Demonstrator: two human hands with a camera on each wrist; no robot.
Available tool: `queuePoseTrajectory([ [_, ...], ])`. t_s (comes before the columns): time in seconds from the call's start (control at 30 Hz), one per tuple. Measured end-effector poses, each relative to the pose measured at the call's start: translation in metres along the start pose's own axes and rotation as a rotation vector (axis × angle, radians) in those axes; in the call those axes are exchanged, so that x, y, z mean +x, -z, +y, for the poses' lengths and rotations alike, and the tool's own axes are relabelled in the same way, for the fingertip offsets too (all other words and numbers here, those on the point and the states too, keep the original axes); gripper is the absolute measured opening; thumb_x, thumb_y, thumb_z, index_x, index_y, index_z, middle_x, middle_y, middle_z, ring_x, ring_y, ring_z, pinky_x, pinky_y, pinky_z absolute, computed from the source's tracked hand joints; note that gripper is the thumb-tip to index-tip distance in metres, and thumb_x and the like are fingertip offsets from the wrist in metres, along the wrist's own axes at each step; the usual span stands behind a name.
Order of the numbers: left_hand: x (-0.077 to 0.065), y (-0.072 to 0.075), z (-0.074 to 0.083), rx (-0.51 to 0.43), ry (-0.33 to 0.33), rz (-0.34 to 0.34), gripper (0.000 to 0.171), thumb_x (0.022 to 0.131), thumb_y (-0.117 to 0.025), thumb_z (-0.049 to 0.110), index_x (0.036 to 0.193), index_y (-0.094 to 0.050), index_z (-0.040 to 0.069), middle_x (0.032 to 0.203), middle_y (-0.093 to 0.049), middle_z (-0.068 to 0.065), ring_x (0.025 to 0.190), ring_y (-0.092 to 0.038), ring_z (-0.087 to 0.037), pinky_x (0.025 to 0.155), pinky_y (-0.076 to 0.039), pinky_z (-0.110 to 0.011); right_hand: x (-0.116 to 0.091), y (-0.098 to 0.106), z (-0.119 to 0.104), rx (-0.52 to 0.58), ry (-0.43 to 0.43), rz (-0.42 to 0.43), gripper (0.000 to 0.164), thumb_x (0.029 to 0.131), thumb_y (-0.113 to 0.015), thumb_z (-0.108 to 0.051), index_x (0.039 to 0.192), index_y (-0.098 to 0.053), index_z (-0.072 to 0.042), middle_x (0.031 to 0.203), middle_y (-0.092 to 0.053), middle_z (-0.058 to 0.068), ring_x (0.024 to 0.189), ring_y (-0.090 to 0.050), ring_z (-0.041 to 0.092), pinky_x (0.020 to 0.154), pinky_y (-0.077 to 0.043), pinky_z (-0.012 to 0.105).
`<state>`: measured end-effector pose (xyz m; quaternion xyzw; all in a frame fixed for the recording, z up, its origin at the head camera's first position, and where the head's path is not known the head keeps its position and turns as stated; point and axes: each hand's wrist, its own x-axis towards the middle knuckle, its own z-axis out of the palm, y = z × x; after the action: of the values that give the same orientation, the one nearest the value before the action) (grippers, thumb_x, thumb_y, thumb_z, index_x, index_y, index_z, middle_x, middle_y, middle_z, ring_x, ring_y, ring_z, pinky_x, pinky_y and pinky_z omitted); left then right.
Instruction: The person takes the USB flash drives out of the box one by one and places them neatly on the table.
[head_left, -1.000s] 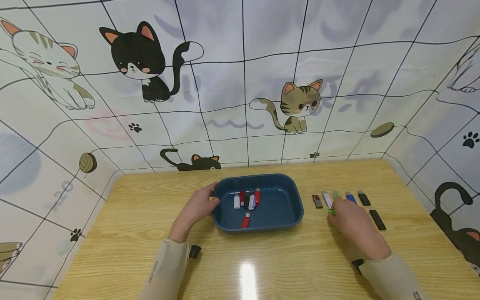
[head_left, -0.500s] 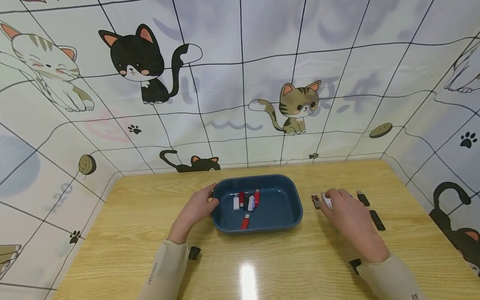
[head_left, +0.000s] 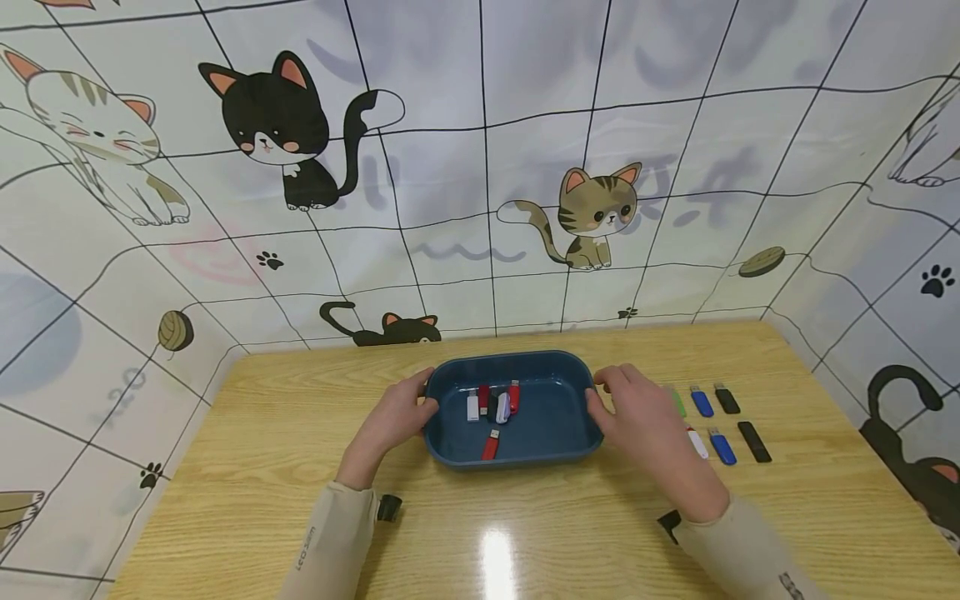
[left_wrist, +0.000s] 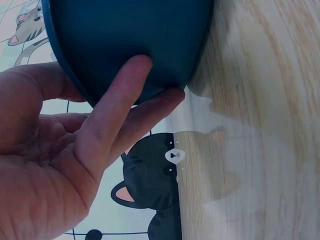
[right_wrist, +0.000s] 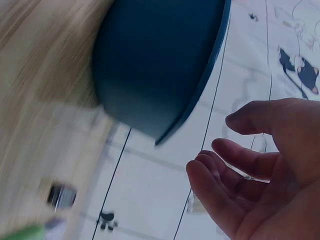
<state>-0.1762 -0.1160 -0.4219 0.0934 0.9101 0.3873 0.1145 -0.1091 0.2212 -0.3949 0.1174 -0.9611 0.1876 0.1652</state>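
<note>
Left hand: the left hand [head_left: 393, 414] grips the tray's left end, thumb over the rim, fingers against the outer wall.
Right hand: the right hand [head_left: 651, 421], fingers loosely curled and holding nothing, is beside the tray's right end; the right wrist view shows a gap, though blurred.
Tray: a dark blue tray [head_left: 555, 417] sits on the table between the hands.
In the tray: a white stick [head_left: 472, 407], dark red stick [head_left: 483, 397], black stick [head_left: 492, 407], lilac-white stick [head_left: 503, 407] and bright red stick [head_left: 514, 396] cluster together; a flat red stick [head_left: 491, 445] lies nearer the person.
Just changed: the right hand has left the loose memory sticks for the tray; the left hand has stayed. Attention seems to be on the tray now.
Loose sticks: a green stick [head_left: 678, 402], two blue, two black and a white one lie right of it.
Around: wooden table [head_left: 300, 433], cat-print backdrop [head_left: 442, 192].
</note>
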Motion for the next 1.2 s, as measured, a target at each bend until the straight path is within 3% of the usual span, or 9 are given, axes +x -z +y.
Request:
queuePoseTrajectory([
  [0.3,-0.001,0.0,0.002,-0.028,0.014,-0.009,0.065,0.093,-0.054,0.005,0.156,-0.039,-0.004,0.136,-0.061,-0.031,0.073,-0.074,-0.022,0.06,-0.061,-0.032,0.011,-0.025,-0.033,-0.001,0.008,-0.094,0.022,0.094,-0.077,-0.022,0.105,-0.072,-0.005,0.094,-0.065,0.007,0.069,-0.06,0.018,0.058,-0.053,0.033],
  [0.5,-0.002,0.0,0.002,-0.021,0.007,-0.004,0.064,0.093,-0.054,0.004,0.155,-0.04,-0.006,0.135,-0.061,-0.031,0.075,-0.074,-0.023,0.061,-0.061,-0.033,0.016,-0.04,-0.052,-0.045,0.025,-0.147,0.021,0.093,-0.078,-0.029,0.103,-0.073,-0.011,0.091,-0.065,0.002,0.06,-0.052,0.011,0.047,-0.042,0.026],
  [0.83,-0.001,0.0,0.003,-0.012,0.013,-0.005,0.064,0.093,-0.054,0.005,0.155,-0.04,-0.005,0.136,-0.061,-0.031,0.074,-0.075,-0.022,0.063,-0.061,-0.032,0.027,-0.06,-0.074,-0.051,0.012,-0.291,0.026,0.095,-0.075,-0.034,0.106,-0.073,-0.011,0.084,-0.064,-0.001,0.066,-0.057,0.016,0.048,-0.044,0.032],
  [0.97,-0.001,0.001,0.004,-0.01,0.008,-0.006,0.064,0.093,-0.054,0.003,0.155,-0.04,-0.006,0.135,-0.061,-0.032,0.073,-0.074,-0.022,0.062,-0.061,-0.033,0.032,-0.066,-0.08,-0.024,0.008,-0.362,0.024,0.095,-0.075,-0.033,0.089,-0.072,-0.011,0.069,-0.057,-0.002,0.058,-0.052,0.015,0.048,-0.041,0.03],
  [1.07,-0.001,0.001,0.003,-0.005,0.004,-0.005,0.064,0.093,-0.054,0.003,0.155,-0.04,-0.006,0.136,-0.061,-0.031,0.072,-0.074,-0.021,0.063,-0.061,-0.033,0.035,-0.068,-0.084,-0.019,-0.008,-0.43,0.031,0.095,-0.075,-0.035,0.077,-0.069,-0.01,0.058,-0.051,-0.001,0.051,-0.048,0.016,0.046,-0.036,0.029],
  [1.2,-0.002,0.001,0.003,0.001,-0.001,-0.005,0.063,0.094,-0.054,0.004,0.154,-0.04,-0.006,0.136,-0.061,-0.03,0.074,-0.074,-0.021,0.064,-0.061,-0.033,0.04,-0.072,-0.088,-0.046,-0.019,-0.485,0.037,0.096,-0.073,-0.038,0.073,-0.068,-0.009,0.055,-0.051,0.0,0.049,-0.049,0.018,0.045,-0.035,0.029],
])
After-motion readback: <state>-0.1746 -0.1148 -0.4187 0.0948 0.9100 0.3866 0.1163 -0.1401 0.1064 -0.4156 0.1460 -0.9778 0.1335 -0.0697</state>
